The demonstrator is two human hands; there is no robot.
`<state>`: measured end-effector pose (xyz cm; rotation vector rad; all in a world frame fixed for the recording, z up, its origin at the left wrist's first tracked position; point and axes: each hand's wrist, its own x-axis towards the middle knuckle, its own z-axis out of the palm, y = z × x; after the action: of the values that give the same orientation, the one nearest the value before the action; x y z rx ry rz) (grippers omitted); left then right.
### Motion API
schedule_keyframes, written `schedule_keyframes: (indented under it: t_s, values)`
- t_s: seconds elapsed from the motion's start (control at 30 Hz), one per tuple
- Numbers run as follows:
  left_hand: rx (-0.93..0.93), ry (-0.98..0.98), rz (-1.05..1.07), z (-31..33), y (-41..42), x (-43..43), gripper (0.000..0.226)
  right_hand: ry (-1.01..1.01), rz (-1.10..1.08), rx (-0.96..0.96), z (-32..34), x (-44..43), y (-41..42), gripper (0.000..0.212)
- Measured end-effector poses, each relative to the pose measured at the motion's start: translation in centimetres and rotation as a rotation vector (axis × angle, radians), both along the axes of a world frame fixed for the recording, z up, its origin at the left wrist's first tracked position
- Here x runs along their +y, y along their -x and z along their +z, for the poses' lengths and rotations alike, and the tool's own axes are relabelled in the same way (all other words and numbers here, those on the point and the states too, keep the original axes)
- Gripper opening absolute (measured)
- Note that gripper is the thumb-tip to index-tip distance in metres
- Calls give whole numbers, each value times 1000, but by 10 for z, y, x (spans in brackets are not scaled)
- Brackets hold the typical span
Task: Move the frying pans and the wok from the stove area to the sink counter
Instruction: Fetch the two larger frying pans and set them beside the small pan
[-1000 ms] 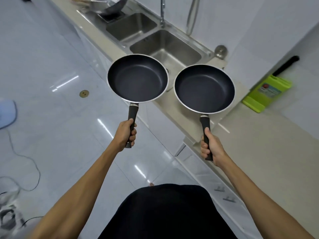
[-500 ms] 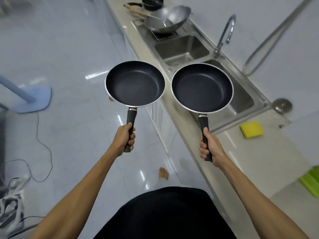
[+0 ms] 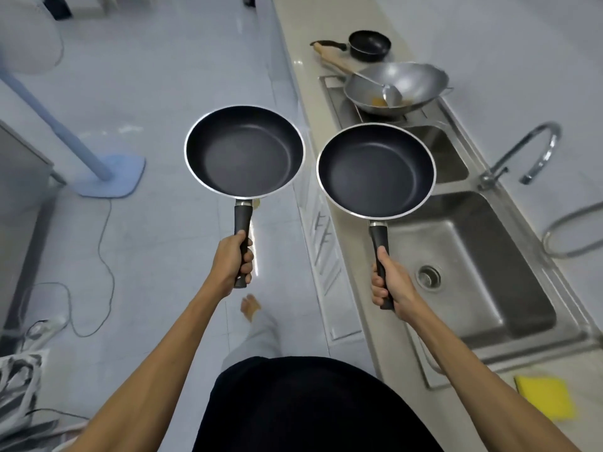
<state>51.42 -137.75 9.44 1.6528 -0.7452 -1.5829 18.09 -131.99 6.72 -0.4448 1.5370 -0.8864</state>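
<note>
I hold two black non-stick frying pans level in front of me. My left hand (image 3: 232, 260) grips the handle of the left frying pan (image 3: 244, 151), which hangs over the floor. My right hand (image 3: 390, 285) grips the handle of the right frying pan (image 3: 376, 170), which hovers over the counter edge and the double sink (image 3: 473, 256). Further along the counter, a steel wok (image 3: 396, 86) with a metal ladle (image 3: 390, 94) in it rests on the stove. Behind it sits a small black saucepan (image 3: 369, 45).
A curved tap (image 3: 525, 151) rises behind the sink. A yellow sponge (image 3: 548, 396) lies on the counter at the lower right. On the tiled floor to the left stand a blue fan base (image 3: 111, 174) and a trailing cable (image 3: 104, 249). My bare foot (image 3: 249, 306) steps forward.
The view has swung along the counter: the sink now lies beside my right hand, and the wok and saucepan have come nearer. Both pans stay gripped and level.
</note>
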Motion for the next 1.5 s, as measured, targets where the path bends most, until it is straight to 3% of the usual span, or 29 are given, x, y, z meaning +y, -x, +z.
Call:
schedule_keyframes:
  t_s: [0.7,1.5]
  values:
    - [-14,-75,-15,7,-191,-398,30,-8,-16,-57,7,-396,-184,51]
    - [44,-34,-56,3,-173,-863,32,33,-99,-108,21,-855,-180,51]
